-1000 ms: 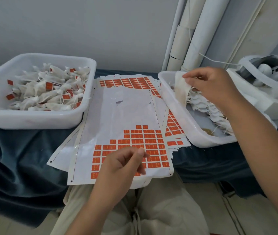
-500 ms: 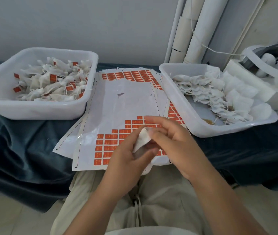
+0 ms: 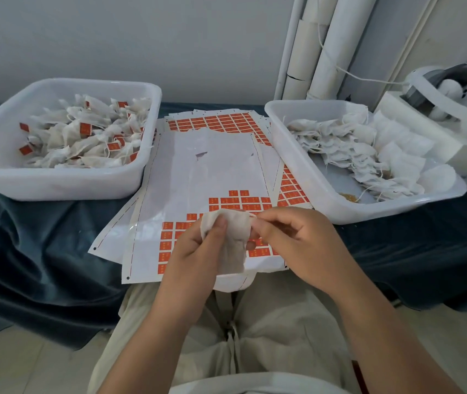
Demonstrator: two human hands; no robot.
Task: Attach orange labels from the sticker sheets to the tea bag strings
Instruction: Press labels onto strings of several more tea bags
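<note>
Fingers (image 3: 221, 227) of left hand (image 3: 195, 251) clasp white mesh tea bag (image 3: 233, 248), right hand (image 3: 297, 245) pinching its top corner: tease the string free before peeling an orange rectangular label (image 3: 250, 200).

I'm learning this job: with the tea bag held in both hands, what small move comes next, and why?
Probably the right hand draws the string clear: it pinches the top corner of the tea bag, which the left hand grips, and the bag looks unlabelled.
</note>
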